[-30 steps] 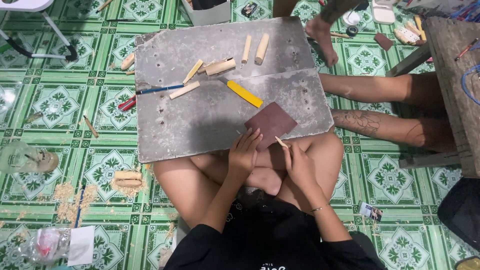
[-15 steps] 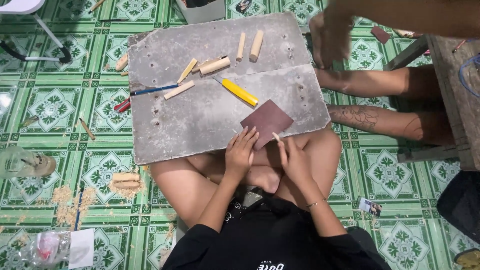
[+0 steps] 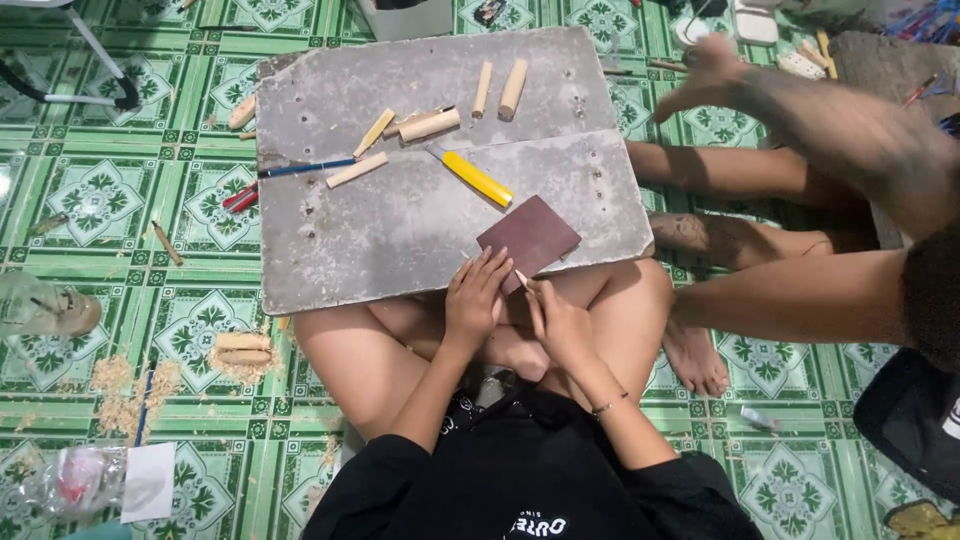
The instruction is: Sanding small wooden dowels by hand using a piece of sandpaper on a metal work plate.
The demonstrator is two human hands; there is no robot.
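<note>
I sit cross-legged with a grey board (image 3: 380,230) resting on my knees. A brown sheet of sandpaper (image 3: 535,232) lies at the board's near right corner. My left hand (image 3: 475,298) presses its fingers on the sandpaper's near edge. My right hand (image 3: 560,322) pinches a small pale wooden stick (image 3: 522,279) whose tip touches the sandpaper. On the board lie a yellow-handled knife (image 3: 476,178), several cut wooden pegs (image 3: 430,125) and a blue pencil (image 3: 305,168).
Another person sits at the right, legs (image 3: 740,170) stretched beside the board and an arm (image 3: 800,100) reaching over them. Wood shavings (image 3: 125,385), a plastic bottle (image 3: 40,305) and wood offcuts (image 3: 242,348) lie on the green tiled floor at left. A dark bag (image 3: 915,420) sits at right.
My right hand has drawn the stick slightly left and nearer along the sandpaper. The other person's arm has swung across to the right and their near leg has shifted closer.
</note>
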